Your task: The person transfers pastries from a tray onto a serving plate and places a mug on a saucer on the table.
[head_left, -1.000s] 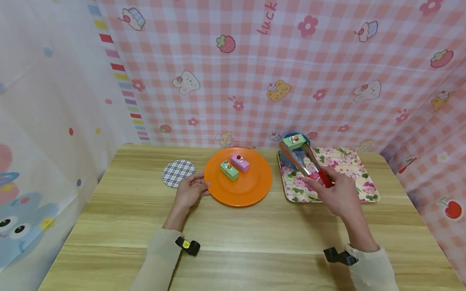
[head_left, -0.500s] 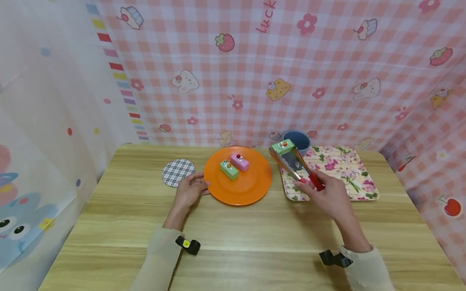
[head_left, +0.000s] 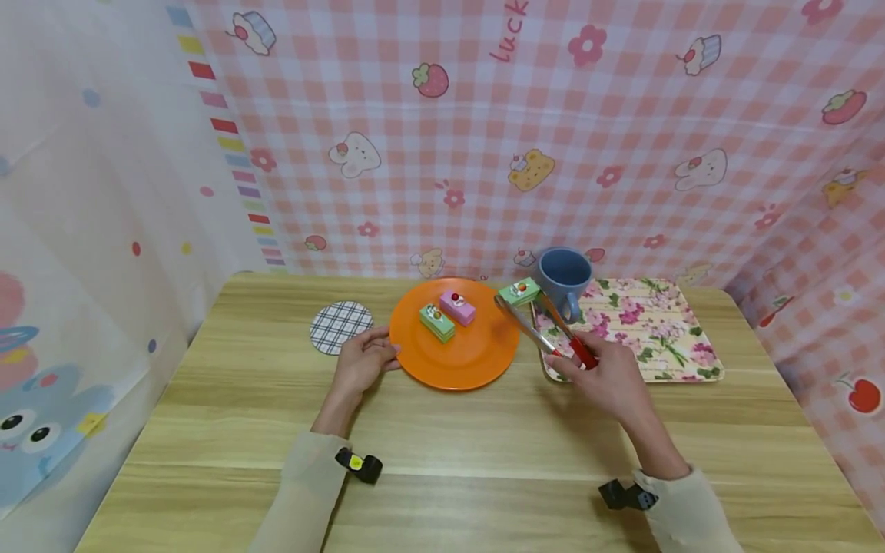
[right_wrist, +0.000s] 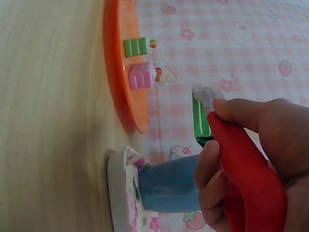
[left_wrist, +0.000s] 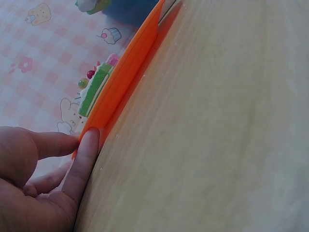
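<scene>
My right hand grips red-handled metal tongs. Between the tongs' tips is a green toy cake slice with fruit on top, held in the air between the orange plate and the blue mug. In the right wrist view, this green slice is partly hidden behind the tongs. On the plate lie another green cake slice and a pink one side by side. At the plate's left edge, my left hand holds the rim between thumb and fingers.
The mug stands on a floral tray right of the plate, its handle facing me. A round checked coaster lies left of the plate, just behind my left hand. A patterned cloth hangs along the table's back edge.
My right hand has moved left with the tongs and green cake slice, from in front of the mug to the plate's right edge, uncovering the mug. My left hand stays at the rim.
</scene>
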Demonstrator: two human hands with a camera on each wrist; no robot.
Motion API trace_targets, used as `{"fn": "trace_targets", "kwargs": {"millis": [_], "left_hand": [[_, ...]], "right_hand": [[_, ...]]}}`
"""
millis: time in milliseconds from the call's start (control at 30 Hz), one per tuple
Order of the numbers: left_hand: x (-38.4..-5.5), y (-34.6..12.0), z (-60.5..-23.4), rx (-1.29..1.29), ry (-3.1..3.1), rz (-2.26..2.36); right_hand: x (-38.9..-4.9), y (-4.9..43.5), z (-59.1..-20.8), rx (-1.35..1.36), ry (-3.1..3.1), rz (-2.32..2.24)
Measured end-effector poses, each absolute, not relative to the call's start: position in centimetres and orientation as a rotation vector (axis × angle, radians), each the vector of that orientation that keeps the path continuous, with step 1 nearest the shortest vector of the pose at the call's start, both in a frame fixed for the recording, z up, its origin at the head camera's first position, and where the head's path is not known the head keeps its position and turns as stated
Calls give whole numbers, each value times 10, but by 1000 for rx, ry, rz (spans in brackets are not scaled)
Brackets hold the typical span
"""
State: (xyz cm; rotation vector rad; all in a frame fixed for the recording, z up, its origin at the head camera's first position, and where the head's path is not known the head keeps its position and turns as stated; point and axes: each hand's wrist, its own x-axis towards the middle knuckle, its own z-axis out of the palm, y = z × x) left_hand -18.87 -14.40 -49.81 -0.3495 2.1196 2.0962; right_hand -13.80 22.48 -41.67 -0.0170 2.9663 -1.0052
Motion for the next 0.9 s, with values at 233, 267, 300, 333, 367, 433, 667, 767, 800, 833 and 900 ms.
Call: {"fn": "trace_targets", "kwargs": {"millis": [233, 267, 300, 333, 367, 433, 667, 767, 800, 833, 900], "left_hand": [[-190, -143, -498, -357, 2122, 2091], [-190, -143, -498, -357, 2123, 2091], [-189, -143, -498, -357, 2122, 2091], [-189, -143, -498, -358, 2122, 2092], [-189, -143, -498, -358, 2121, 2093], [-189, -143, -498, -357, 2120, 2092], [-189, -143, -498, -349, 2126, 2086], [-189, -143, -498, -352, 2128, 2085], [-189, -143, -498, -352, 2129, 2084], [-189, -144, -498, -352, 2129, 2083], [-189, -144, -498, -353, 2127, 2083]], "right_hand": [[-139, 220, -424, -40, 2930, -987], [-138, 219, -425, -37, 2921, -980], [-139, 219, -426, -37, 2913, -973], [-139, 218, -427, -38, 2905, -966], [-139, 217, -428, -39, 2903, -955], [-139, 215, -430, -42, 2899, -942], [-141, 211, -438, -72, 2873, -955], [-141, 208, -440, -82, 2856, -955], [-141, 207, -441, -85, 2854, -956], [-141, 206, -442, -87, 2849, -963], [-140, 204, -445, -91, 2842, -973]]}}
